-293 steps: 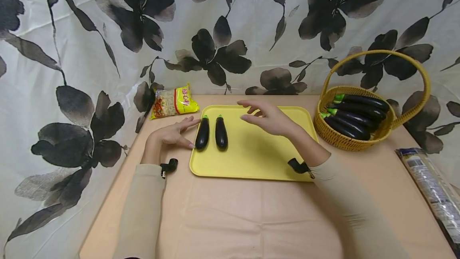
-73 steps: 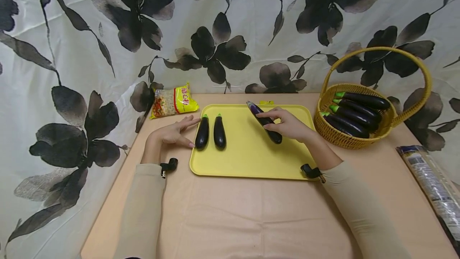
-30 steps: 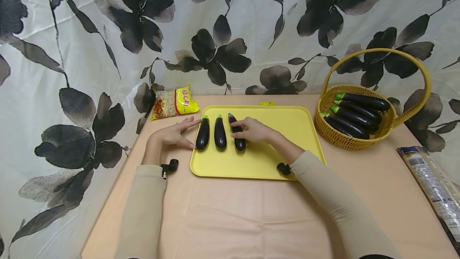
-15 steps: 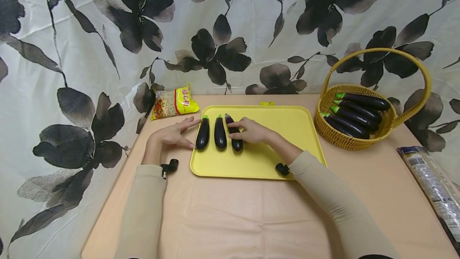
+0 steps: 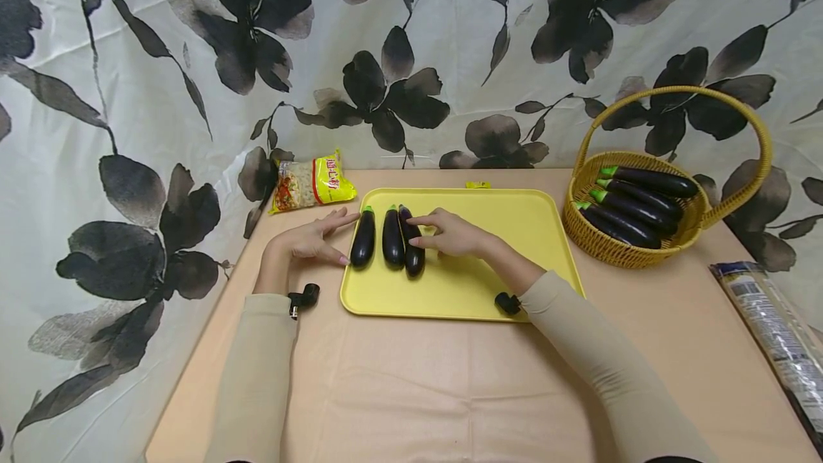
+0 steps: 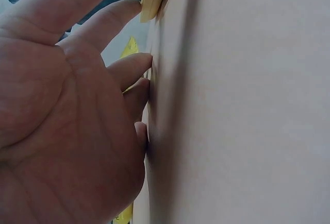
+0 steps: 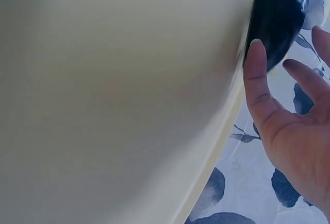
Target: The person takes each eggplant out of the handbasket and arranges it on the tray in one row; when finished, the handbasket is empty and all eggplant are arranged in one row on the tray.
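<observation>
Three dark eggplants lie side by side on the yellow tray (image 5: 495, 277). The left eggplant (image 5: 363, 238) and the middle eggplant (image 5: 393, 238) have green caps. The right eggplant (image 5: 414, 257) has a purplish top and lies close against the middle one. My right hand (image 5: 453, 233) is at its right side, thumb and fingertips touching it with the fingers relaxed. In the right wrist view the thumb (image 7: 256, 74) presses on the dark eggplant (image 7: 278, 18). My left hand (image 5: 308, 240) rests at the tray's left edge, fingers spread, beside the left eggplant.
A wicker basket (image 5: 598, 252) with a tall handle holds several eggplants to the right of the tray. A yellow food packet (image 5: 311, 183) lies behind left. Behind the tray is a small yellow item (image 5: 478, 185). A long plastic-wrapped package (image 5: 771, 334) lies far right.
A third eggplant has come onto the tray in my right hand, been laid down upright beside the others, and slid left against the middle one. My left hand stays put.
</observation>
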Demonstrator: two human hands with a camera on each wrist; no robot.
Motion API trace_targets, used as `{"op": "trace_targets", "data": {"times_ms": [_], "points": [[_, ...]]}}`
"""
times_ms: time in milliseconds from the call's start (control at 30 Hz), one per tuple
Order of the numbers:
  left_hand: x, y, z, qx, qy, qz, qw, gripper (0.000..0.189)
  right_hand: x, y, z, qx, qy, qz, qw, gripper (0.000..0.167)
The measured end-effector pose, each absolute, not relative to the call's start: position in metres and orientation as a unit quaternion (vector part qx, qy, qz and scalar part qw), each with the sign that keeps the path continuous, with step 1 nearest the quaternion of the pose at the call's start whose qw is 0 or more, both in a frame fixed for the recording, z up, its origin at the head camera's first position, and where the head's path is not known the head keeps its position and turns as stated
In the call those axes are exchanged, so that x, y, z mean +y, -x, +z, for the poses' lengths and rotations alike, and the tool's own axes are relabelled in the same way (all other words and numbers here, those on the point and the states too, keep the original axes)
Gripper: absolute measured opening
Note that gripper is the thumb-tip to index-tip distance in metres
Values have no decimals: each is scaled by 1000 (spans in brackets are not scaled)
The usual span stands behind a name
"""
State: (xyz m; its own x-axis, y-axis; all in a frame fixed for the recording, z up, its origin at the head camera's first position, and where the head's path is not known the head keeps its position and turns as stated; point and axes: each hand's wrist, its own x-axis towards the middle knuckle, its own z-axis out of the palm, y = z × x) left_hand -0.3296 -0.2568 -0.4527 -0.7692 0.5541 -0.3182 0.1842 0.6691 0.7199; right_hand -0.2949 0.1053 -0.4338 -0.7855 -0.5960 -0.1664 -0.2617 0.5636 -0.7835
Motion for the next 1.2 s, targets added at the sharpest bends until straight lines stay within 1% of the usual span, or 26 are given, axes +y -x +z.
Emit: {"op": "trace_targets", "data": {"times_ms": [167,267,400,667,833,1067,1200], "points": [[-256,329,-453,873,-212,348,267,106,111,295,-428,852,254,-413,198,62],[-255,328,-453,873,-211,350,268,107,118,293,-420,850,256,-424,181,60],[-256,328,-453,872,-208,353,266,107,129,289,-403,859,261,-417,140,56],[-255,329,-452,874,-203,353,267,107,156,278,-369,869,279,-404,55,55],[-254,329,-452,875,-201,350,268,108,176,268,-354,870,278,-407,25,56],[-254,328,-450,875,-200,351,265,110,205,259,-346,878,268,-397,-19,50],[-254,328,-450,876,-197,350,267,111,221,254,-345,874,262,-407,-29,49]]}}
